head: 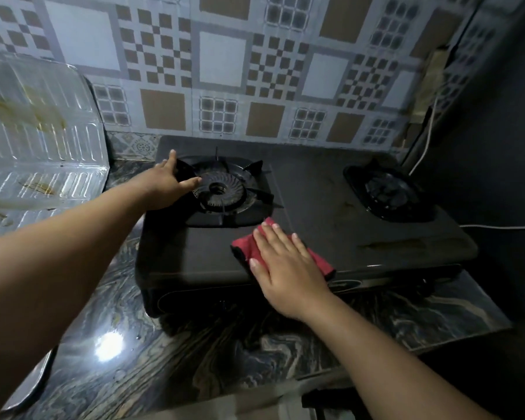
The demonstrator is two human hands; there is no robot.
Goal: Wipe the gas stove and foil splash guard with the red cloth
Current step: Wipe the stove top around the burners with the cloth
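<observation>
A: What is the biggest thing here?

B: The tiled wall [225, 62] at the back, with brown and grey squares. Below it lies the dark marbled countertop [170, 368], and on this stands the black gas stove [312, 237] with two burners.

A: And on the left side?

B: There the foil splash guard [40, 131] stands upright, just beside the stove. It has yellow-brown stains on its ribbed surface.

A: Where are the burners?

B: The left burner [219, 189] sits under a black pan support. The right burner [388, 192] is near the right edge of the stove, and I cannot see it clearly in the dark. A white cable [425, 147] hangs down the wall behind it.

A: What do the hands do?

B: The left hand [167, 186] rests on the left edge of the pan support, fingers spread, thumb toward the burner ring. It grips nothing that I can see. The right hand [282, 268] lies flat, fingers stretched and close together, and presses on the red cloth [252, 247].

A: So where is the cloth?

B: On the stove top, near the front edge, between the two burners, mostly covered by the hand.
</observation>
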